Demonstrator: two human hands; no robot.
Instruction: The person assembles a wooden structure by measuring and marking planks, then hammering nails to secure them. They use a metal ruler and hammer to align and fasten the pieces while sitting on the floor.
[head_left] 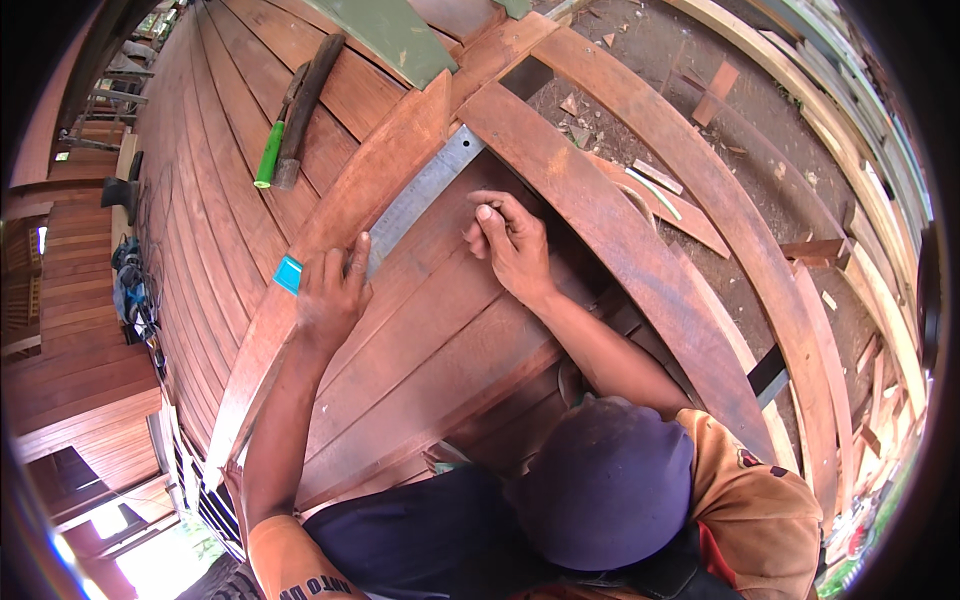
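The left hand [332,295] is covering the corner of a try square [415,205], with one finger reaching toward the steel blade; how firmly it is gripping underneath, I cannot tell. The right hand [515,245] is hovering just right of the blade, fingers curled and the gap between thumb and forefinger narrow; whether it is pinching anything small, I cannot tell.

The square's blue handle is crossing the curved rail [365,190], while the blade is running along the rail's right edge to the far corner. The step in hand looks like setting or checking the square against that edge. The next move probably calls for the left hand to be holding the corner steady while the right is working along the blade.

To the right, a curved timber frame [620,240] is slanting close past the right hand and forearm, with a dark gap along its left side, so sideways room is looking tight there. More open room is lying nearer, over the inner planks [420,315]. Beyond the rail, far left, a green-handled knife [272,148] is resting beside a dark wooden piece [308,110] on the outer planking [190,200].
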